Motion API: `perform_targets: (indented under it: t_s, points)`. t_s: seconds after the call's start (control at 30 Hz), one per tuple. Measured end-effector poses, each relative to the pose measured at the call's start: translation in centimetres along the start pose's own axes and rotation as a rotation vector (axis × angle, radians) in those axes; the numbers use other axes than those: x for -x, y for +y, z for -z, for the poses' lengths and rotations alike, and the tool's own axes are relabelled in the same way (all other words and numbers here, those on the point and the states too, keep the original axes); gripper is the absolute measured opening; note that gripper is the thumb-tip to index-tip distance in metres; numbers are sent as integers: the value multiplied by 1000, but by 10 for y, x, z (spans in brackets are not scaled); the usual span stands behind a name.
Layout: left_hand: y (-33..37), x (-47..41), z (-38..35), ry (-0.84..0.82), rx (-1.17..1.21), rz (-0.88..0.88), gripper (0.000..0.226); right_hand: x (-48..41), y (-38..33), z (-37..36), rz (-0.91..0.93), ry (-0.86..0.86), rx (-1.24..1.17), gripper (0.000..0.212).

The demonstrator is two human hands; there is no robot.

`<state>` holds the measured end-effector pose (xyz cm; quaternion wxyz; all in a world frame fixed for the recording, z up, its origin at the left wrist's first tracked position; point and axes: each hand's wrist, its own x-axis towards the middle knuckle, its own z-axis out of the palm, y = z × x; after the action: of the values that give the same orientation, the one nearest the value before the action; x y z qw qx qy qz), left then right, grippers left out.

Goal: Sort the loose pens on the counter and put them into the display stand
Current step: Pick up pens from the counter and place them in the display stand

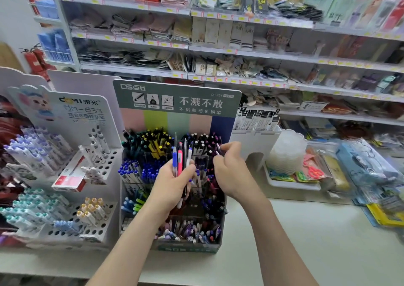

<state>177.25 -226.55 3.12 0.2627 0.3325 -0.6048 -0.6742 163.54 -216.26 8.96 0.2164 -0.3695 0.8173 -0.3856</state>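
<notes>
My left hand (172,185) grips a bunch of pens (180,161), among them a blue one, a pink one and pale ones, held upright in front of the display stand (175,98). The stand is tiered, with a green header and compartments full of pens. My right hand (229,167) pinches a single pen (218,148) with a pale pink end over the stand's upper right compartment, among dark pens with purple caps. Both hands hover over the stand's middle rows.
A white stand (96,172) with holes and several blue, teal and yellow pens stands at the left. A white rack (255,137) and a tray (290,184) with scissors and packets lie to the right. The pale counter (306,231) runs along the front. Stocked shelves fill the back.
</notes>
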Motion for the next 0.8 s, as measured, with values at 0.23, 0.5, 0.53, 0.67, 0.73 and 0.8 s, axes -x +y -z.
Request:
perform_targets:
  t_s: [0.23, 0.5, 0.53, 0.67, 0.73, 0.8]
  points:
    - [11, -20, -3, 117, -134, -129, 8, -47, -7, 7, 167, -219, 564, 35]
    - [23, -38, 0, 77, -131, -111, 4, -96, -27, 3, 281, -149, 1046, 18]
    - [24, -38, 0, 85, -125, -118, 4, -96, -34, 2, 302, -143, 1112, 19]
    - [20, -37, 4, 168, -144, -159, 4, -97, -47, -2, 373, -320, 1098, 7]
    - [17, -37, 6, 195, -165, -173, 3, -101, -46, 3, 377, -368, 971, 10]
    - [15, -35, 8, 212, -190, -179, 3, -106, -44, 10, 395, -311, 816, 37]
